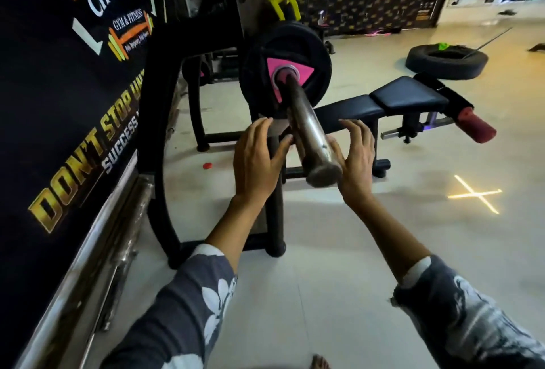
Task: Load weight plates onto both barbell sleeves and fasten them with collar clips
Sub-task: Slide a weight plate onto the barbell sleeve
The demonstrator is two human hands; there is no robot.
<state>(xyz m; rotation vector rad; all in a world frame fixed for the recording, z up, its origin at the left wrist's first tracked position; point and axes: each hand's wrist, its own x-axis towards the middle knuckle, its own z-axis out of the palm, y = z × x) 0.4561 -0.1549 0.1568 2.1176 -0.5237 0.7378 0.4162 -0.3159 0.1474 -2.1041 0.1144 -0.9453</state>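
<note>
A worn steel barbell sleeve [309, 138] points toward me from the rack. A black weight plate [259, 74] with a pink triangular centre sits on it, pushed far back. My left hand [256, 159] hovers just left of the sleeve with fingers spread and relaxed, holding nothing. My right hand [355, 156] is on the sleeve's right side near its end, fingers straight, its thumb side at the metal; I cannot tell if it touches. No collar clip shows on the sleeve.
The black rack frame [159, 138] curves down at my left beside a dark banner wall [59, 103]. A black bench [392, 97] with a red roller stands to the right. A tyre [445, 60] lies farther back. A small red object [207, 165] lies on the floor.
</note>
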